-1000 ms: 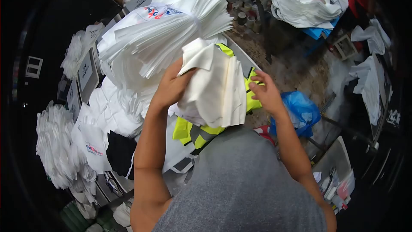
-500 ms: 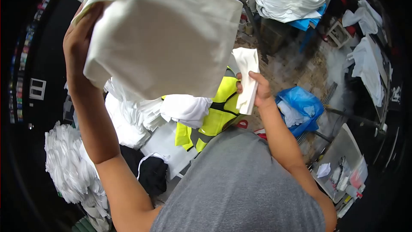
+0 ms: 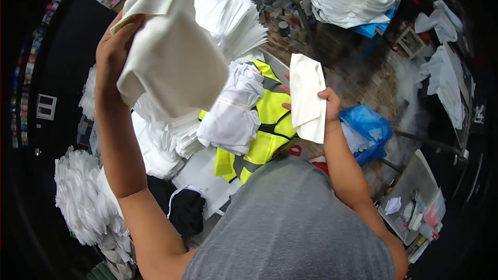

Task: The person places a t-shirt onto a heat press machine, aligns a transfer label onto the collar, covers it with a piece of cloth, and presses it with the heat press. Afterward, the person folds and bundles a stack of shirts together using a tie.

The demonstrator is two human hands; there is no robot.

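Note:
My left hand [image 3: 115,47] is raised at the upper left. Its fingers close on the edge of a cream-white fabric piece [image 3: 174,65], which hangs loosely and is folded over at the top. On the other side, my right hand [image 3: 332,108] pinches a smaller folded cream-white fabric piece [image 3: 307,96], thumb in front and fingers partly hidden behind. Between the hands lies a white cloth bundle [image 3: 233,114] tied with a band. It rests on a yellow hi-vis vest [image 3: 275,108] with grey stripes.
Stacks of white fabric [image 3: 231,18] fan out behind the vest. A white pile [image 3: 78,197] stands at the left, near a black cloth item [image 3: 187,211]. To the right are a blue plastic bag [image 3: 371,127], a blue stand with white pieces [image 3: 353,0], and a tray of tools [image 3: 415,197].
The fabric in my left hand has swung and narrowed, uncovering the banded bundle and white stacks. My right hand has shifted slightly right, turning the folded piece to show more of its face.

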